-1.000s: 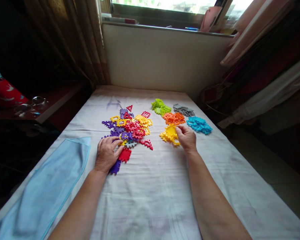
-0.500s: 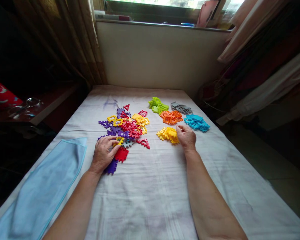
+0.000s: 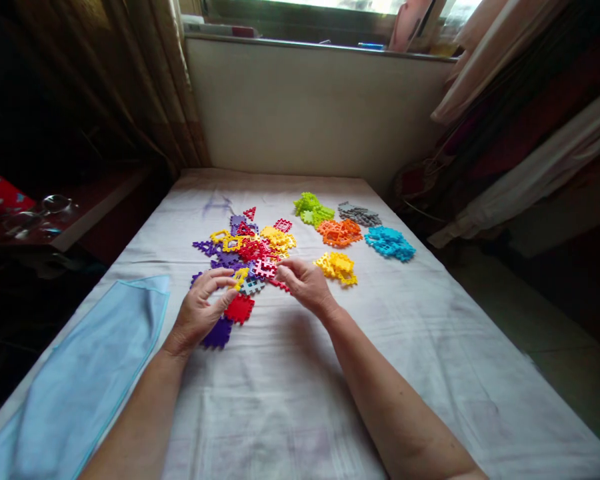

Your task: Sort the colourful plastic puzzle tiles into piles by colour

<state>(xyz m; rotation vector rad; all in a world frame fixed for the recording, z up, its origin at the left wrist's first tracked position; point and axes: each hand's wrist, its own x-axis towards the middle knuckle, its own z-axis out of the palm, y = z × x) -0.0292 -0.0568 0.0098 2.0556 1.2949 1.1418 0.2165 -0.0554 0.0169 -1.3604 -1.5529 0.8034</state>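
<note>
My left hand (image 3: pixel 203 307) pinches a yellow building tile (image 3: pixel 240 279) with notched edges between thumb and fingers, just over the near side of a mixed pile. My right hand (image 3: pixel 305 283) is at the pile's right side, its fingers curled together; what they hold, if anything, is hidden. Close to its fingertips is a red tile (image 3: pixel 265 268). The pile mixes red, purple and yellow tiles, with a pale grey tile (image 3: pixel 253 285) below the fingers. Nearer me lie a solid red square tile (image 3: pixel 240 309) and a purple tile (image 3: pixel 217 333).
Right of the mixed pile are single-colour heaps: yellow tiles (image 3: pixel 339 268), orange tiles (image 3: pixel 340 233), green tiles (image 3: pixel 313 209), grey tiles (image 3: pixel 360 214) and blue tiles (image 3: pixel 390 243). A light blue cloth (image 3: pixel 95 373) lies along the left of the sheet-covered surface (image 3: pixel 290 400). Glasses (image 3: pixel 57 205) rest on a side table.
My right hand has moved left from the yellow heap to the mixed pile. My left hand keeps its yellow tile, now seen slightly raised. The view has shifted a little.
</note>
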